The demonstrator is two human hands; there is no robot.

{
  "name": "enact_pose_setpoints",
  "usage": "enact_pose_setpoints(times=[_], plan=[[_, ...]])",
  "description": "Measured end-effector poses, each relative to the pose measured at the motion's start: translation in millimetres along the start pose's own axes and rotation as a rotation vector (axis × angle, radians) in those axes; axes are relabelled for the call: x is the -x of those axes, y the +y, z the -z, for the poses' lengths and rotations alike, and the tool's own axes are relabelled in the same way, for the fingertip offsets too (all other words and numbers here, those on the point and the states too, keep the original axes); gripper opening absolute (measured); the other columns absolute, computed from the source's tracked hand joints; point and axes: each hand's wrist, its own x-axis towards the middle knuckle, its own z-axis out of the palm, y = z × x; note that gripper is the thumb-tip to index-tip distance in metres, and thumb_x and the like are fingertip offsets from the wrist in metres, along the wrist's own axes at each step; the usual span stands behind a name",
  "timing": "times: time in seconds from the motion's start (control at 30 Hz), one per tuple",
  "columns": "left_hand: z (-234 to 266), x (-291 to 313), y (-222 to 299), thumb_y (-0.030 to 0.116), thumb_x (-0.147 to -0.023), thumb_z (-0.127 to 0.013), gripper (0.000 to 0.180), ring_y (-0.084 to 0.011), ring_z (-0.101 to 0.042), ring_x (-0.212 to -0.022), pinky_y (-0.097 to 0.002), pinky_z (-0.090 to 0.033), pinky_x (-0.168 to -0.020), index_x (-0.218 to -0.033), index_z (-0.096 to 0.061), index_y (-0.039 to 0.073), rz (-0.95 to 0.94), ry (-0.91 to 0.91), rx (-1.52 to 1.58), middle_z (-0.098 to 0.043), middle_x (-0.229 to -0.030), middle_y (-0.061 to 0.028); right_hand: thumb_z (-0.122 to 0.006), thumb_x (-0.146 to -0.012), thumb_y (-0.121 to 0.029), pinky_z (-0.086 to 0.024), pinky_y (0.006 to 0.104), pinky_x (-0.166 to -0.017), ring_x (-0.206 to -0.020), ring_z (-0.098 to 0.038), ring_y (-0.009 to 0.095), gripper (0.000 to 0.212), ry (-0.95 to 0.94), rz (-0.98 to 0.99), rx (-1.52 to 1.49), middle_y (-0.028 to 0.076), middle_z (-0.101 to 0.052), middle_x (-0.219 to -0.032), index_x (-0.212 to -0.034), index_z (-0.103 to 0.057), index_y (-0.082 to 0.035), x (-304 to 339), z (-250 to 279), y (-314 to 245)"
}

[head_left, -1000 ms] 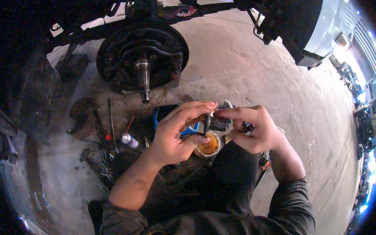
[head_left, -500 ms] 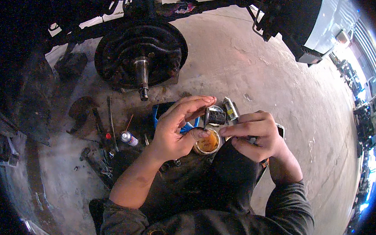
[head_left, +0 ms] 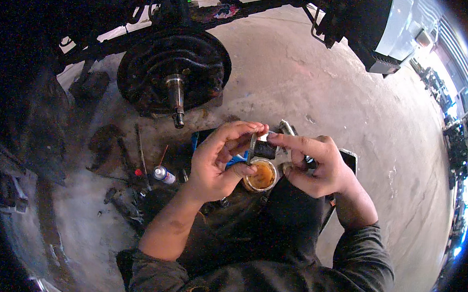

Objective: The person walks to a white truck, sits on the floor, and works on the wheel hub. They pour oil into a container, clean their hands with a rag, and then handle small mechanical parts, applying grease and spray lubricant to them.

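In front of my lap, my left hand [head_left: 215, 163] holds a thin, dark metal part [head_left: 252, 148] with a ridged edge, seen edge-on, between the fingertips above and the thumb below. My right hand [head_left: 316, 165] comes from the right with its index finger stretched out to the part's upper end. Its thumb is apart from that finger, and I see nothing gripped there. Whether the index fingertip touches the part is hard to tell. Just beneath sits an open round tub [head_left: 260, 176] of amber grease. A dark block-like thing [head_left: 265, 149] shows behind the part, partly hidden.
Ahead on the left, a bare metal spindle [head_left: 176, 99] sticks out of a large black round plate [head_left: 138, 74] under a vehicle. A spray can [head_left: 164, 175] stands left of my hands. Behind my right hand lies a silver tube [head_left: 287, 128]; a dark-screened device [head_left: 348, 162] is at right.
My right index finger has moved up and left to the part and spread away from the thumb. The part in my left hand has shifted slightly left.
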Motion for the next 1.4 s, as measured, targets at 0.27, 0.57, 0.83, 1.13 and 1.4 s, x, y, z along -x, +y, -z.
enact_pose_setpoints(times=[0.27, 0.57, 0.83, 1.13, 1.4], plan=[[-8, 6, -2, 0.031, -0.096, -0.057, 0.06, -0.0322, -0.049, -0.13, -0.0423, -0.043, -0.11, -0.142, -0.034, 0.002, 0.339, 0.268, 0.848, -0.05, -0.134, -0.0194, -0.067, -0.073, -0.005, -0.041, 0.0244, -0.055, -0.054, -0.049, 0.01, 0.063, 0.16, 0.049, -0.255, -0.001, -0.051, -0.062, -0.135, -0.054, -0.005, -1, -14, -15], [-4, 10, -10, 0.041, -0.101, -0.048, 0.043, -0.0195, -0.067, -0.083, -0.0329, -0.058, -0.079, -0.113, -0.062, 0.002, 0.593, 0.546, 1.089, -0.069, -0.095, -0.01, -0.067, -0.073, -0.056, -0.039, 0.0327, -0.05, -0.055, -0.049, 0.018, 0.071, 0.143, 0.364, 0.781, -0.001, -0.04, -0.064, -0.134, -0.058, -0.022, -22, -8, 18], [-7, 7, -8, 0.039, -0.101, -0.048, 0.039, -0.0177, -0.065, -0.079, -0.0314, -0.057, -0.074, -0.108, -0.062, 0.003, 0.618, 0.592, 0.996, -0.068, -0.092, -0.01, -0.055, -0.072, -0.07, -0.046, 0.0382, -0.068, -0.078, -0.054, 0.023, 0.077, -0.029, 0.313, 0.874, 0.004, -0.047, -0.084, -0.139, -0.052, -0.031, -33, -5, 23], [-5, 6, -3, 0.039, -0.101, -0.048, 0.043, -0.0186, -0.065, -0.079, -0.0315, -0.059, -0.076, -0.107, -0.061, -0.001, 0.641, 0.584, 0.994, -0.067, -0.093, -0.0138, -0.042, -0.077, -0.078, -0.041, 0.0374, -0.065, -0.073, -0.049, 0.024, 0.079, 0.014, 0.295, 0.897, 0.005, -0.043, -0.079, -0.139, -0.054, -0.03, -33, -9, 30], [-1, 5, -5, 0.039, -0.1, -0.051, 0.041, -0.019, -0.067, -0.078, -0.0314, -0.059, -0.075, -0.103, -0.06, -0.001, 0.673, 0.647, 0.931, -0.067, -0.088, -0.0129, -0.034, -0.082, -0.079, -0.041, 0.0392, -0.072, -0.076, -0.048, 0.027, 0.081, 0.042, 0.244, 0.779, 0.008, -0.044, -0.082, -0.139, -0.055, -0.026, -30, -12, 41]])
